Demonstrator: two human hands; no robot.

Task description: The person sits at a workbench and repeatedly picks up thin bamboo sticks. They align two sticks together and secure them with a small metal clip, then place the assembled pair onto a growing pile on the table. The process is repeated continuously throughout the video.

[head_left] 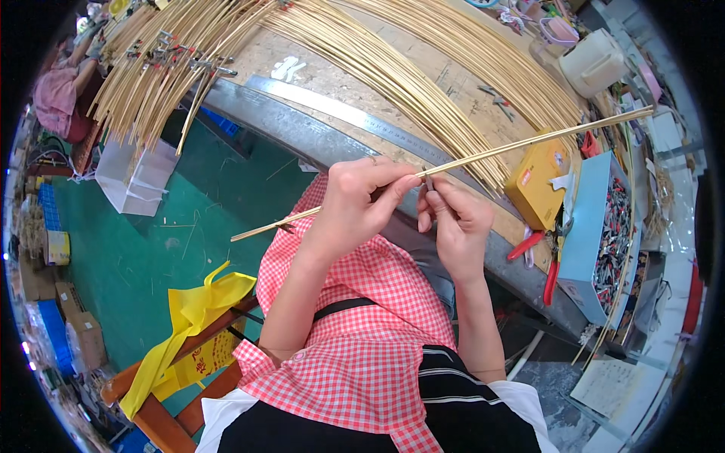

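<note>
My left hand (pixel 355 198) grips a long thin bamboo stick (pixel 529 142) near its middle; the stick runs from lower left to upper right above my lap. My right hand (pixel 455 219) is just beside it, fingertips pinching a small metal piece against the stick where the two hands meet. A small clip sits on the stick's left part (pixel 285 223). Both forearms rise from a red-and-white checked apron (pixel 355 355).
A fan of many bamboo sticks (pixel 393 68) lies on the wooden workbench (pixel 317 72) with a metal ruler (pixel 355 117). To the right are a yellow box (pixel 535 185), red-handled pliers (pixel 529 245), a blue tray of small metal parts (pixel 608 226) and a white jug (pixel 596 60). A yellow bag (pixel 189 317) hangs on a wooden chair over green floor.
</note>
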